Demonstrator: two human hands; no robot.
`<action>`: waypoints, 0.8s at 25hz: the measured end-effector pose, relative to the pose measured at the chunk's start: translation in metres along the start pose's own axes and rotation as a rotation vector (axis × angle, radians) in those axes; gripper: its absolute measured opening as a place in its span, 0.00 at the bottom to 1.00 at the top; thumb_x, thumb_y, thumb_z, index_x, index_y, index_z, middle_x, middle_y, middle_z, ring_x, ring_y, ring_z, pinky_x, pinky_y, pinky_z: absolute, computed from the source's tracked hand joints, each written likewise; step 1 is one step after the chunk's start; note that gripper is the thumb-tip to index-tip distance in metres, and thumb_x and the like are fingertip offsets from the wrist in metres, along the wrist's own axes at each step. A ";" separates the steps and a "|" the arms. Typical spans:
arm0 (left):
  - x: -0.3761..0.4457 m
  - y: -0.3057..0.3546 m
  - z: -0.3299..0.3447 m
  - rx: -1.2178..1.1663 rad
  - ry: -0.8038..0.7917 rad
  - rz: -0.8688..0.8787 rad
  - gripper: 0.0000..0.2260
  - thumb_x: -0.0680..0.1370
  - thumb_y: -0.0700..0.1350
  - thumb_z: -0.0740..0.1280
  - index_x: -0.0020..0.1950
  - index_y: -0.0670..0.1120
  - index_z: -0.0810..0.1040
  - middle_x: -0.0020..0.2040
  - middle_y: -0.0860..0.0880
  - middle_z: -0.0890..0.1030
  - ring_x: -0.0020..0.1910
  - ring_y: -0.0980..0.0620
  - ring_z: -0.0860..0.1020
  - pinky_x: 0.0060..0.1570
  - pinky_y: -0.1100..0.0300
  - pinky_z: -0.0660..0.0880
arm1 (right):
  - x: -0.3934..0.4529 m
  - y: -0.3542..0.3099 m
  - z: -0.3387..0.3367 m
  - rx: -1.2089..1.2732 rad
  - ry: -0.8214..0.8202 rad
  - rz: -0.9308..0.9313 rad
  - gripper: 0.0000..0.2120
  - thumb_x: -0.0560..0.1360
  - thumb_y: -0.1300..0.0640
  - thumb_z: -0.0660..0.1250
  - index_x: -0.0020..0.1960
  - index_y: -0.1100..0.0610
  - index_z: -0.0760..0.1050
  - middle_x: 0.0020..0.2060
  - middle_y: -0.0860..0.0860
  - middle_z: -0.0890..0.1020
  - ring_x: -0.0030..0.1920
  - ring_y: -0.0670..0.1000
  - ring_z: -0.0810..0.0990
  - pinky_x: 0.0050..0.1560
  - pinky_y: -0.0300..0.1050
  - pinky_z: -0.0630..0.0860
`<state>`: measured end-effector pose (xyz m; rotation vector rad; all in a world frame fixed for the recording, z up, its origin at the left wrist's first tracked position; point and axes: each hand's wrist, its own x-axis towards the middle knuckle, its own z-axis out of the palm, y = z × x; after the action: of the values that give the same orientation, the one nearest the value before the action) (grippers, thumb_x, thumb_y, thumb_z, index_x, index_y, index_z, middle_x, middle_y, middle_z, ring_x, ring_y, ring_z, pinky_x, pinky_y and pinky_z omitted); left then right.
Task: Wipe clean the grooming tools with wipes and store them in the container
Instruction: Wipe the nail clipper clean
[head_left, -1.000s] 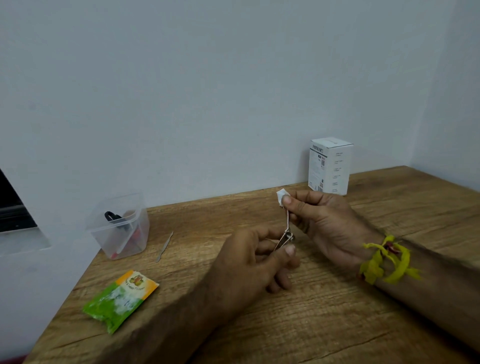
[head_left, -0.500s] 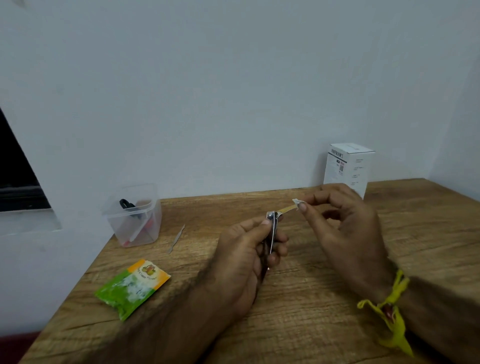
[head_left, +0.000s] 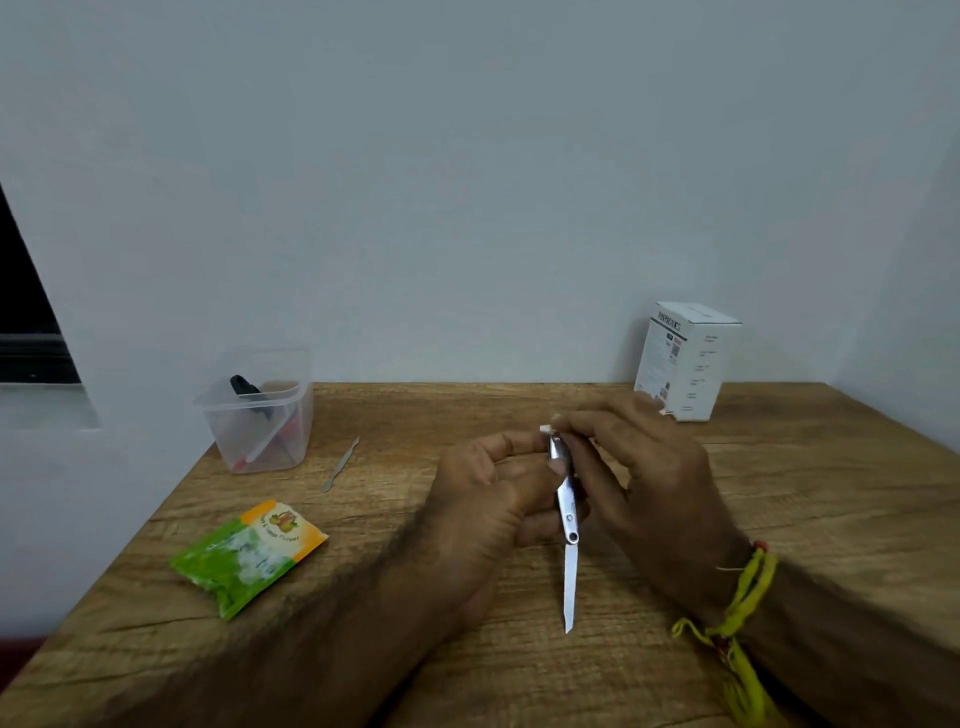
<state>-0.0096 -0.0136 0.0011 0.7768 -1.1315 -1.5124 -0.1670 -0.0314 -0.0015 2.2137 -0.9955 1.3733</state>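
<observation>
Nail clipper (head_left: 565, 493) held above mid-desk, its file blade (head_left: 570, 592) swung out toward the near edge. Left hand (head_left: 498, 499) curled round the clipper body; right hand (head_left: 644, 478) pinching a small white wipe (head_left: 545, 428) against the clipper's far tip. Wiping step apparently under way, storing not yet done. Next move likely calls for drawing the wipe along the metal, folding the blade in, then carrying the tool left to the clear container (head_left: 257, 415), already holding a few items. Thin metal tool (head_left: 340, 464) lying just right of it on the desk (head_left: 779, 519), probably awaiting cleaning. Green wipe packet (head_left: 249, 556) near left; white box (head_left: 685, 361) far right.
</observation>
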 end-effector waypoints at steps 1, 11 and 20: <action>0.000 -0.001 0.000 0.019 0.001 0.007 0.07 0.78 0.34 0.68 0.56 0.38 0.81 0.48 0.37 0.86 0.45 0.43 0.85 0.47 0.48 0.83 | 0.000 0.001 -0.001 -0.010 -0.016 -0.029 0.08 0.77 0.62 0.66 0.50 0.63 0.82 0.44 0.54 0.82 0.44 0.54 0.80 0.44 0.54 0.77; 0.001 -0.003 -0.001 0.014 0.007 0.031 0.09 0.77 0.34 0.70 0.57 0.38 0.80 0.48 0.39 0.86 0.46 0.42 0.86 0.51 0.44 0.82 | -0.003 0.003 -0.001 -0.091 -0.001 -0.099 0.08 0.77 0.62 0.66 0.49 0.64 0.82 0.45 0.56 0.82 0.45 0.55 0.80 0.47 0.53 0.77; 0.002 -0.001 0.000 0.021 0.044 0.030 0.10 0.76 0.35 0.70 0.57 0.38 0.80 0.48 0.39 0.86 0.47 0.42 0.86 0.52 0.47 0.82 | -0.004 0.010 -0.001 -0.037 -0.029 -0.090 0.05 0.76 0.65 0.69 0.50 0.64 0.82 0.46 0.56 0.84 0.45 0.57 0.82 0.45 0.58 0.78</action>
<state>-0.0106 -0.0150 0.0007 0.8008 -1.1233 -1.4535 -0.1758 -0.0359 -0.0055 2.2282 -0.9119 1.2776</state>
